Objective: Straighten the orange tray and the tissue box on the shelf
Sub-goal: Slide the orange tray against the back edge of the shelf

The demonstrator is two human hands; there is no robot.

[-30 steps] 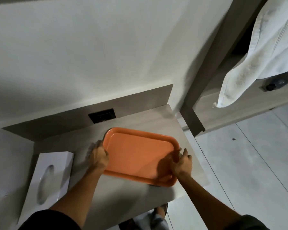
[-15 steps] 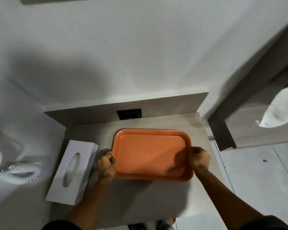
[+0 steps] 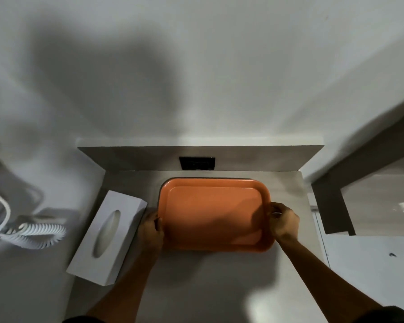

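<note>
- Wall (image 3: 196,66): plain, off-white, matte; a broad soft shadow lies across its left and centre.
- Shelf (image 3: 208,276): grey wood-grain surface with a raised back panel (image 3: 254,158) of the same finish, set against the wall.
- Socket plate (image 3: 197,163): black, rectangular, set in the middle of the back panel.
- Coiled cord (image 3: 36,234): white, against the wall left of the shelf.
- Wooden cabinet (image 3: 371,201): grey wood-grain, to the right of the shelf.
- Floor (image 3: 371,271): pale tiles with thin joints, lower right.
</note>
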